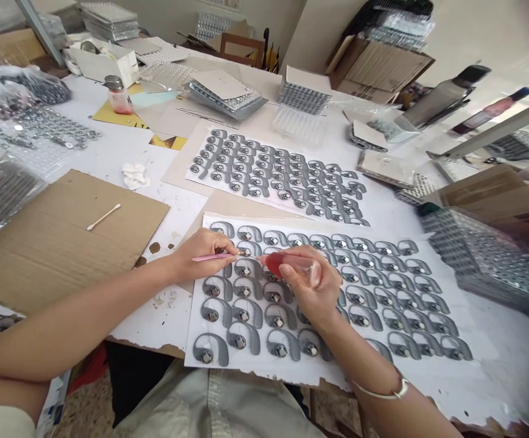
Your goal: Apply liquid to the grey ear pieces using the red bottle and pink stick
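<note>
My left hand (pixel 200 252) pinches a thin pink stick (pixel 216 257), its tip resting on a grey hook-shaped part (pixel 248 249) in the second row. My right hand (pixel 312 289) is wrapped round a small clear bottle of red liquid (pixel 287 266), tilted with its nozzle pointing left toward the stick's tip. Both hands hover over a white sheet (pixel 447 365) covered with several rows of grey hook-shaped parts, each with a silver stud. A bangle (pixel 385 392) sits on my right wrist.
A second sheet of grey parts (pixel 277 173) lies farther back. A brown cardboard (pixel 58 237) with a cotton swab (pixel 103 217) is at left. Trays of silver pieces (pixel 487 261) stand right; a red-liquid jar (pixel 119 95), boxes and stacked trays crowd the back.
</note>
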`<state>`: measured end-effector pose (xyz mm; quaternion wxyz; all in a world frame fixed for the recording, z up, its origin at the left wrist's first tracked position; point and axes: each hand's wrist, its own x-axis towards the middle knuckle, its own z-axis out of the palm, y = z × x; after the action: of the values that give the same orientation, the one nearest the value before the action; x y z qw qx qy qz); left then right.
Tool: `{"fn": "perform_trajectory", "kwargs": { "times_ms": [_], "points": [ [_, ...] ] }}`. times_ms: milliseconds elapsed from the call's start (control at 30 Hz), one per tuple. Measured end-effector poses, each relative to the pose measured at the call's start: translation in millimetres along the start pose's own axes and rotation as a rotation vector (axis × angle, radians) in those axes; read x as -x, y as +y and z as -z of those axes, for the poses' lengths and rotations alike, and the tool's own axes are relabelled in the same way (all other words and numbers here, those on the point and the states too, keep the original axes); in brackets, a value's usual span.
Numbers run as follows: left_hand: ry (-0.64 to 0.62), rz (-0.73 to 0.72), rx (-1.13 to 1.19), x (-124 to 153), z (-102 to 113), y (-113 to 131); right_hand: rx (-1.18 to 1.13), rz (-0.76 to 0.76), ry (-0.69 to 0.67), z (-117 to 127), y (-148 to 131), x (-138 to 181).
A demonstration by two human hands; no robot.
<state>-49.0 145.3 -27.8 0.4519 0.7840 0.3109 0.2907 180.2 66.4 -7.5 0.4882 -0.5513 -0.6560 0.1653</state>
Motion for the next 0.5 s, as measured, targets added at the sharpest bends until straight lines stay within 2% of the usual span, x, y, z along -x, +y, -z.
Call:
{"fn": "perform_trajectory", "kwargs": {
  "times_ms": [200,500],
  "points": [
    [0.003,0.015,0.008,0.0,-1.1,-2.0,0.001,-0.051,0.002,-0.9,0.6,0.8],
    [-0.009,0.06,0.012,-1.0,0.0,0.1,-0.024,-0.035,0.012,-1.4,-2.3,-0.5]
  ]
}}
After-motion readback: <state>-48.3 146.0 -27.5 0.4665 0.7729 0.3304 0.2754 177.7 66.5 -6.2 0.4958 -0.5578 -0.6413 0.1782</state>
